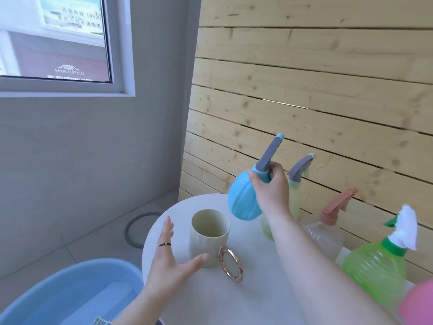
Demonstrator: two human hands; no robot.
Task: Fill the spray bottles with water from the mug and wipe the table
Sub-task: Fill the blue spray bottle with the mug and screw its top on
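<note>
Blue spray bottle [243, 202] is held tilted at mid-frame, neck clenched by right hand [273, 184]; judged light, slick plastic, best gripped there. Left hand [168, 261] is spread loose beside mug [209, 233], lower centre.

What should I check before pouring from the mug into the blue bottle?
1. Grip on the blue bottle: the right hand holds it at the neck. Ok.
2. Bottle opened for filling: the spray head is on it. Not ok.
3. Bottle upright: it is tilted and lifted off the table. Not ok.
4. Grip on the mug: the left hand is open beside it and not gripping. Not ok.
5. Water in the mug: cannot tell.
</note>
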